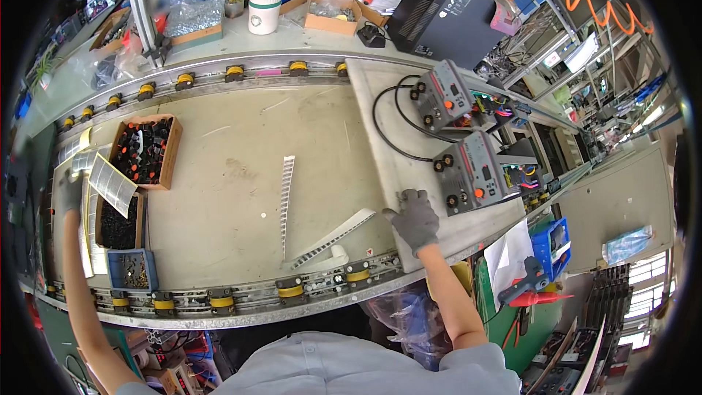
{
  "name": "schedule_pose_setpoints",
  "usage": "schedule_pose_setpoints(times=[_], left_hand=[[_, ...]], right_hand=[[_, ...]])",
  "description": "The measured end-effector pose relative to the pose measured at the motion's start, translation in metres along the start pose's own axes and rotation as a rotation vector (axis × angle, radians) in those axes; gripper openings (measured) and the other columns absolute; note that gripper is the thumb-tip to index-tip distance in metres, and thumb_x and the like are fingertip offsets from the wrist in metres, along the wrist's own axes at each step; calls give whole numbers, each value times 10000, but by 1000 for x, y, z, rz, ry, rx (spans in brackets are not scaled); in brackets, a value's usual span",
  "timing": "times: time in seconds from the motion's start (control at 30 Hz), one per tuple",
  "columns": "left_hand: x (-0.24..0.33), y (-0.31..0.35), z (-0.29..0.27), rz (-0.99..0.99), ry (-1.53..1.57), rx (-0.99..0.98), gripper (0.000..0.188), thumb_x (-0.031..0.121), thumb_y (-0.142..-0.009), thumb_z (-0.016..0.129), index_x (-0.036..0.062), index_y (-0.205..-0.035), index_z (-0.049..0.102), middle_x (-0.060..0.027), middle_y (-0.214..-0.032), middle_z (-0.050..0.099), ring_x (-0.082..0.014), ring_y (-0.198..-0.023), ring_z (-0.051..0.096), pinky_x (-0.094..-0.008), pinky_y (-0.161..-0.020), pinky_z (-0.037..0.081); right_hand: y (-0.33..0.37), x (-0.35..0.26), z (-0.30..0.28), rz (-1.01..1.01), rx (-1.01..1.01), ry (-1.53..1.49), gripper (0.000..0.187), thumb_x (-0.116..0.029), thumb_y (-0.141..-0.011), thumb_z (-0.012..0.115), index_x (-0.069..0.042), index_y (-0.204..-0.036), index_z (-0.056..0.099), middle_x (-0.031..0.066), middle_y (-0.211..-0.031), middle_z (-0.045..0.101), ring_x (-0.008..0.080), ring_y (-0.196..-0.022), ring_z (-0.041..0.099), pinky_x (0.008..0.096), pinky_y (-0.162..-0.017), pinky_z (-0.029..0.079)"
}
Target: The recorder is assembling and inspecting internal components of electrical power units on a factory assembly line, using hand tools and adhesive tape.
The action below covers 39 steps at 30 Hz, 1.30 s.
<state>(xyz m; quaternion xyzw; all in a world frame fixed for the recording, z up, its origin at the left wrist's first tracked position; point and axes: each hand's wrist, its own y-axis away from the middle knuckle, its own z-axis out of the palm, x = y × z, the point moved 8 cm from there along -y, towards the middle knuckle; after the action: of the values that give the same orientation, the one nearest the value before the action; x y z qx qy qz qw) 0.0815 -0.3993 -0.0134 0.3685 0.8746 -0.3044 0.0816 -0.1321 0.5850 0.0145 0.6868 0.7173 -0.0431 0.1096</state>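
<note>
My left hand (pixel 71 192), in a grey glove, reaches to the far left beside sheets of pale labels (pixel 115 183). Its fingers are blurred, and whether they pinch a sheet cannot be made out. My right hand (pixel 415 219), also gloved in grey, rests on a white board (pixel 376 121) with its thumb apart from the fingers and nothing in its grasp. On that board sit two grey control units with knobs: a nearer one (pixel 472 172), just right of my right hand, and a farther one (pixel 442 95) with black cables attached.
Near my left hand stand a box of black and orange knobs (pixel 145 150), a box of small black parts (pixel 119 223) and a blue tray of screws (pixel 133 271). Two label strips (pixel 287 201) (pixel 333 238) lie mid-line. Roller rails border the line; an electric screwdriver (pixel 523 281) lies at right.
</note>
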Motion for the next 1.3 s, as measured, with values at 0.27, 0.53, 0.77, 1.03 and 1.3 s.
schedule_pose_setpoints(times=[0.27,0.53,0.77,1.03,1.3], left_hand=[[-160,196,41,-423,180,-380,602,433,-822,578,104,-1317,482,-187,-1300,509,-350,-1195,492,-413,-978,400],[-188,99,-78,-730,-81,-604,526,240,-774,573,75,-1269,504,-192,-1403,371,-365,-1286,376,-450,-999,399],[-232,112,-6,-772,-140,-552,350,191,-864,507,90,-1197,545,-161,-1315,449,-336,-1236,427,-458,-928,448],[-285,119,88,-816,-132,-380,242,201,-911,434,118,-1120,524,-173,-1071,558,-363,-985,588,-473,-726,505],[-303,131,103,-910,-224,-156,208,178,-870,488,102,-1050,560,-206,-912,548,-384,-800,577,-468,-666,479]], right_hand=[[-29,143,55,-78,235,454,414,-359,-887,528,-39,-1135,614,240,-1371,413,419,-1290,338,493,-1094,225],[-68,236,-10,89,350,672,447,-397,-743,626,-68,-1046,615,169,-1051,631,308,-960,610,438,-787,499],[-102,182,2,13,254,728,426,-398,-762,611,-83,-1048,619,169,-1028,638,309,-916,621,438,-757,508],[-115,59,-27,-74,197,812,403,-399,-784,594,-99,-1051,623,168,-1002,646,309,-866,635,437,-723,518],[-116,-53,-47,-144,208,775,381,-401,-805,578,-116,-1053,628,168,-976,653,310,-817,648,437,-689,528]])
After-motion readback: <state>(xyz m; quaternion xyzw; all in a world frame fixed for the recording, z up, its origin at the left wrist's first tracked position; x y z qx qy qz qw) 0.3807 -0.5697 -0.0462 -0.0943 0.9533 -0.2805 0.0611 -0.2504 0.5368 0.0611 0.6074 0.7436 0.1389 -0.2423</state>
